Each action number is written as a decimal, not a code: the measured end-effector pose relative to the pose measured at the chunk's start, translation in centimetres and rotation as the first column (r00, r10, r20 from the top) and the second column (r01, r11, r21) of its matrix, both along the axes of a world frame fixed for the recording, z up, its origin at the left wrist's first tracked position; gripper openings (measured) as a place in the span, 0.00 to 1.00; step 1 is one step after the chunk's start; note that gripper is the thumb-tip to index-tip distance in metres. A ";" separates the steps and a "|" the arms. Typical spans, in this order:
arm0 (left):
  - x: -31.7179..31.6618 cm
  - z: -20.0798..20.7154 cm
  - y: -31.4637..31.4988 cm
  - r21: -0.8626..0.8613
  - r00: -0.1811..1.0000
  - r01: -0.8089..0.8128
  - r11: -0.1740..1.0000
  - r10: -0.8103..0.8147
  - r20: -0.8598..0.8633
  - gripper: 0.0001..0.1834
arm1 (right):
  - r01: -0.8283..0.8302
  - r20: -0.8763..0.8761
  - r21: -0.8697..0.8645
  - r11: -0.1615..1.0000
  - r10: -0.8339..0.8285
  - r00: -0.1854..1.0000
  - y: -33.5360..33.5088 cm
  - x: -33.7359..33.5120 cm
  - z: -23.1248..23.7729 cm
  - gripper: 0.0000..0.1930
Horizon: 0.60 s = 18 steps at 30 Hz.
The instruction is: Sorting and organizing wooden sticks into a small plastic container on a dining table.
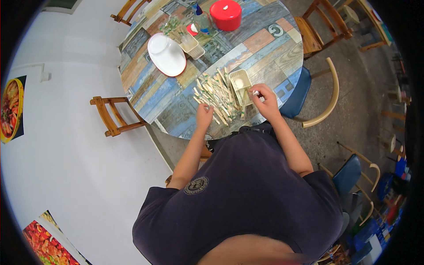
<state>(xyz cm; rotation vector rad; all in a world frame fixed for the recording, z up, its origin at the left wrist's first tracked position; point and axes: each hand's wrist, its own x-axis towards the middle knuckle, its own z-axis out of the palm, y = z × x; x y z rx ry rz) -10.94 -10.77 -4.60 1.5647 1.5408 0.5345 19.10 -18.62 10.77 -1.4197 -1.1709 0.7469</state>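
A loose pile of thin pale sticks with green marks (216, 95), which look like wrapped disposable chopsticks, lies on the round table (282, 57). At the pile's near left edge, my left hand (204, 117) has its fingers bent together; what they hold, if anything, is too small to make out. To the right of the pile stands a cream rectangular basket (235, 76) with something white inside. My right hand (268, 105) is closed beside this basket, with a small white thing at its fingertips whose kind is unclear. A slim clear-and-green piece shows over the basket's near part.
Farther back are a white oval tray (164, 62), a second cream basket (196, 52), a spray bottle (202, 20) and a red round container (225, 15). Wooden chairs (115, 115) and a blue-seated chair (300, 95) stand around the table.
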 end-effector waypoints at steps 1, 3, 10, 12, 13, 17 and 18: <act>-0.8 -1.1 -0.2 -0.016 0.999 0.006 1.000 -0.007 -0.054 0.19 | 0.035 0.017 0.046 0.998 -0.036 0.999 0.1 -0.1 0.4 0.05; -1.3 -2.5 -0.8 -0.038 0.995 0.001 0.999 -0.005 -0.095 0.21 | 0.070 0.014 0.098 0.993 -0.072 0.997 0.5 -0.3 0.9 0.04; 0.8 -3.1 -1.2 -0.187 0.988 0.004 0.982 -0.033 -0.152 0.24 | -0.025 0.005 0.080 0.996 0.025 1.000 0.5 -0.3 0.1 0.07; 1.1 -3.2 -1.1 -0.161 0.993 0.019 0.987 -0.037 -0.111 0.24 | -0.089 0.003 -0.023 0.996 0.090 0.996 0.3 -0.5 -0.6 0.09; 1.2 -3.2 -1.2 -0.168 0.993 0.005 0.986 -0.024 -0.113 0.24 | -0.153 -0.007 -0.123 0.981 0.153 0.988 0.2 -0.6 -1.0 0.10; 0.5 -3.9 -1.1 -0.118 0.970 -0.057 0.991 0.027 -0.242 0.24 | -0.217 0.011 -0.175 0.960 0.222 0.975 -0.1 -0.5 -1.1 0.14; 0.2 -4.2 -1.2 -0.119 0.969 -0.058 0.991 0.028 -0.244 0.24 | -0.233 -0.006 -0.178 0.956 0.236 0.972 -0.1 -0.4 -0.9 0.15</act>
